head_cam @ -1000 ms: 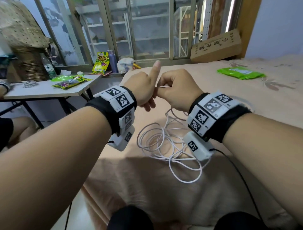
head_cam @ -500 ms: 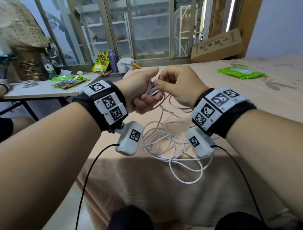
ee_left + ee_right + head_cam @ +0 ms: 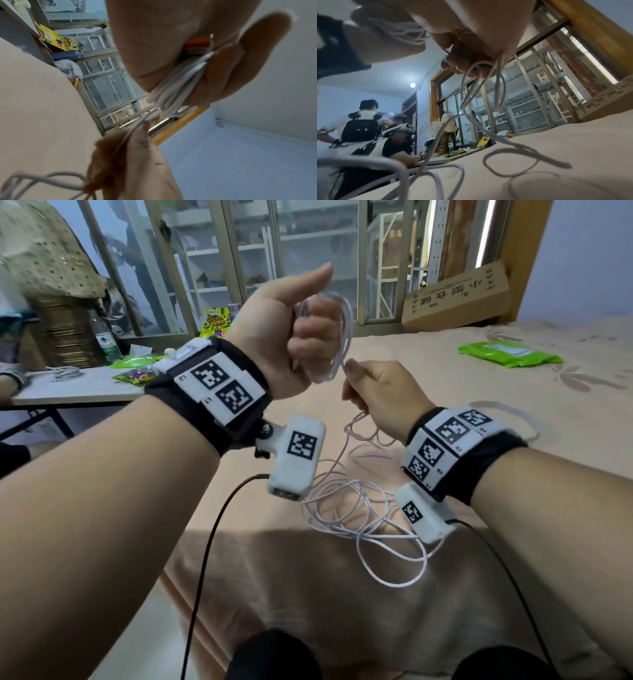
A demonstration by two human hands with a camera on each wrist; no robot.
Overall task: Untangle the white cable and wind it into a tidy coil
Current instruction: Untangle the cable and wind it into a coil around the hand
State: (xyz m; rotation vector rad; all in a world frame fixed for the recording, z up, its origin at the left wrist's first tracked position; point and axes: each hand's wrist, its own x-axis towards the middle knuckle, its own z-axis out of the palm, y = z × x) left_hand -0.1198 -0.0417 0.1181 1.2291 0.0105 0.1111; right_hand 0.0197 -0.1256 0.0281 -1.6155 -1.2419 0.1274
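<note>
My left hand (image 3: pixel 308 337) is raised above the bed with its fingers curled and its thumb up. Several turns of the white cable (image 3: pixel 342 337) are wound round those fingers, and the bundle (image 3: pixel 180 83) shows against the palm in the left wrist view. Just below and to the right, my right hand (image 3: pixel 363 385) pinches the cable strand (image 3: pixel 481 75) that runs from the coil. The rest of the cable (image 3: pixel 370 518) lies in loose tangled loops on the beige bed (image 3: pixel 513 412), under both wrists.
A green packet (image 3: pixel 507 354) lies on the bed at the far right, and a cardboard box (image 3: pixel 455 296) leans by the window. A table (image 3: pixel 78 392) with snack bags and a bottle stands to the left. Other people (image 3: pixel 361 125) sit by it.
My left hand has risen and turned thumb-up with more cable wound on its fingers. My right hand has dropped below it, still pinching the strand. The loops on the bed have shifted slightly.
</note>
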